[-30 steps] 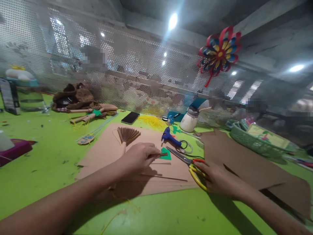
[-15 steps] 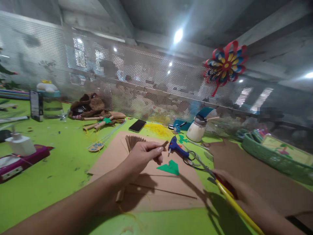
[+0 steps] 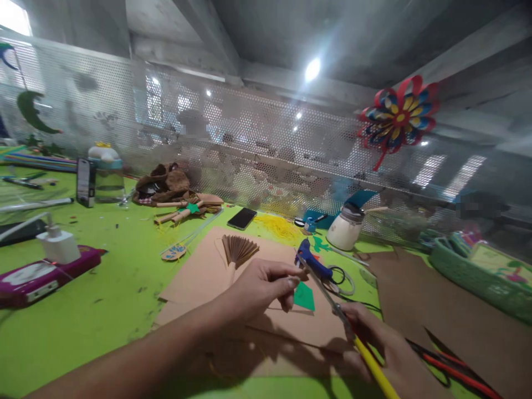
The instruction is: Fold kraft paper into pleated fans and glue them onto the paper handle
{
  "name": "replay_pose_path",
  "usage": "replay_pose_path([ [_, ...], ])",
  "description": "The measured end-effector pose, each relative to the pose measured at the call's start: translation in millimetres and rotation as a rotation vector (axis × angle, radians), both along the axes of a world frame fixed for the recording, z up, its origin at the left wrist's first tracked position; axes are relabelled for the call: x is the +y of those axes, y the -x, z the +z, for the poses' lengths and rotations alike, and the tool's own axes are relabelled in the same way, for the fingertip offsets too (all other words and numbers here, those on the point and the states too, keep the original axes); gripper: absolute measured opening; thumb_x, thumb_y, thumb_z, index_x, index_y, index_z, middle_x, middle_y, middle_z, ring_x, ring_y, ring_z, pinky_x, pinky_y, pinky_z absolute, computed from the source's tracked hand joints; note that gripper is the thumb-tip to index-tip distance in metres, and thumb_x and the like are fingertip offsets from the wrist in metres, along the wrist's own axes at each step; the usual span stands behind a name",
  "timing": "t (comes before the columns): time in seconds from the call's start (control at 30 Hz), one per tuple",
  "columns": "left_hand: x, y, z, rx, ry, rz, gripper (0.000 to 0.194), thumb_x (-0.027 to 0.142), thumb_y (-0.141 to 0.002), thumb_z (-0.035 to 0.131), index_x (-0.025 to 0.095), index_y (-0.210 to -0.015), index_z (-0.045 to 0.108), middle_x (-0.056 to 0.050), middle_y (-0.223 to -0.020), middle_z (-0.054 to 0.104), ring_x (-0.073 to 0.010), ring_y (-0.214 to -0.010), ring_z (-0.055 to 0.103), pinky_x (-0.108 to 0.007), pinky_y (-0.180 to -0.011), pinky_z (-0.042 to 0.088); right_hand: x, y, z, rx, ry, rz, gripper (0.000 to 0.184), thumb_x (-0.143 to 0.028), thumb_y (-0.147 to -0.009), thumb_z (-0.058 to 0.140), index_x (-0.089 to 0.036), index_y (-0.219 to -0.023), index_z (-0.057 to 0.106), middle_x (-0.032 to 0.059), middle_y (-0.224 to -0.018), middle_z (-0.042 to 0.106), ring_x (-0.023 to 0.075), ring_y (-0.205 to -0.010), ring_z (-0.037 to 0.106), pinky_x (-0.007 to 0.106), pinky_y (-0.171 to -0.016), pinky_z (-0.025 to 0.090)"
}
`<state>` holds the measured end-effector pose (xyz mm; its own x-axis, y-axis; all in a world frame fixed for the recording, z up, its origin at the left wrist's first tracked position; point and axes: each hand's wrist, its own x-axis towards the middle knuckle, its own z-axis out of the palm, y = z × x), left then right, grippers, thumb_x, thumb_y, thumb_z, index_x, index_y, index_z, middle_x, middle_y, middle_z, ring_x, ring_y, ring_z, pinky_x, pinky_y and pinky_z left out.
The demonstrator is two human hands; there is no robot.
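My left hand [image 3: 266,285] pinches a small brown paper piece [image 3: 303,273] between thumb and fingers above the tan paper sheets. My right hand [image 3: 380,341] grips scissors [image 3: 330,302] with a yellow and red handle. Their blades reach up and left to the brown piece; whether they touch it I cannot tell. Under my left fingertips lies a green paper cutout [image 3: 305,297], partly covered. Beyond my left wrist rests a pleated brown paper fan [image 3: 240,250] on a rolled paper stem. A blue glue gun [image 3: 312,259] lies just past the scissor tips.
Tan paper sheets [image 3: 191,277] cover the green table's middle. A phone [image 3: 241,219], yellow shreds [image 3: 280,226] and a white jar [image 3: 344,230] stand behind. At right are brown card [image 3: 449,299], a green basket [image 3: 477,277] and red-black scissors [image 3: 457,368]; left, a purple power strip [image 3: 45,277].
My right hand has brought the scissors left and up, so the blades now meet the brown piece's area. My left hand has moved slightly right and down, now partly covering the green cutout.
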<state>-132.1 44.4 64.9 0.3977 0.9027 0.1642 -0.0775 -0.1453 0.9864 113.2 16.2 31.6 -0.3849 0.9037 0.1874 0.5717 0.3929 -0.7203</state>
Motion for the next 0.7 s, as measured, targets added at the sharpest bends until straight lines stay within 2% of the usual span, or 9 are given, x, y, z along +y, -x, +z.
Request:
replay_pose_path([
  [0.17, 0, 0, 0.2, 0.016, 0.018, -0.009, 0.019, 0.023, -0.079, 0.059, 0.01, -0.09, 0.07, 0.001, -0.051, 0.06, -0.0087, -0.05, 0.054, -0.023, -0.058, 0.042, 3, -1, -0.8, -0.147, -0.104, 0.014, 0.038, -0.03, -0.07, 0.062, -0.02, -0.107, 0.061, 0.0037, -0.082, 0.067, 0.0195, -0.07, 0.064, 0.022, -0.059, 0.051],
  [0.3, 2, 1, -3.4, 0.032, 0.004, -0.02, 0.021, 0.024, -0.08, 0.059, 0.01, -0.092, 0.069, 0.001, -0.051, 0.06, -0.0087, -0.051, 0.053, -0.022, -0.058, 0.042, 1, 3, -0.4, -0.156, -0.105, 0.041, 0.033, -0.029, -0.077, 0.054, -0.019, -0.108, 0.061, 0.0024, -0.073, 0.063, 0.0206, -0.074, 0.064, 0.023, -0.061, 0.052],
  [0.47, 4, -1, -6.4, 0.062, 0.019, -0.035, 0.023, 0.028, -0.081, 0.058, 0.009, -0.089, 0.07, 0.001, -0.05, 0.058, -0.0085, -0.049, 0.051, -0.023, -0.057, 0.041, -5, 5, -5.3, -0.093, -0.145, 0.005, 0.035, -0.03, -0.077, 0.055, -0.018, -0.11, 0.062, 0.0038, -0.078, 0.066, 0.021, -0.08, 0.065, 0.023, -0.065, 0.053],
  [0.57, 5, -2, -9.0, 0.061, 0.033, -0.041, 0.025, 0.03, -0.081, 0.058, 0.01, -0.093, 0.07, 0.001, -0.05, 0.058, -0.0084, -0.048, 0.05, -0.023, -0.056, 0.04, -6, 5, -11.2, -0.063, -0.245, -0.024, 0.034, -0.033, -0.078, 0.057, -0.019, -0.108, 0.063, 0.0051, -0.087, 0.069, 0.0187, -0.074, 0.064, 0.023, -0.064, 0.052],
  [0.7, 4, -2, -9.2, 0.072, 0.037, -0.026, 0.026, 0.031, -0.08, 0.059, 0.012, -0.094, 0.07, 0.002, -0.051, 0.059, -0.0084, -0.049, 0.05, -0.023, -0.057, 0.04, -4, 5, -16.7, -0.112, -0.371, -0.025, 0.033, -0.037, -0.08, 0.058, -0.019, -0.107, 0.064, 0.0046, -0.082, 0.069, 0.0162, -0.062, 0.06, 0.023, -0.057, 0.049],
])
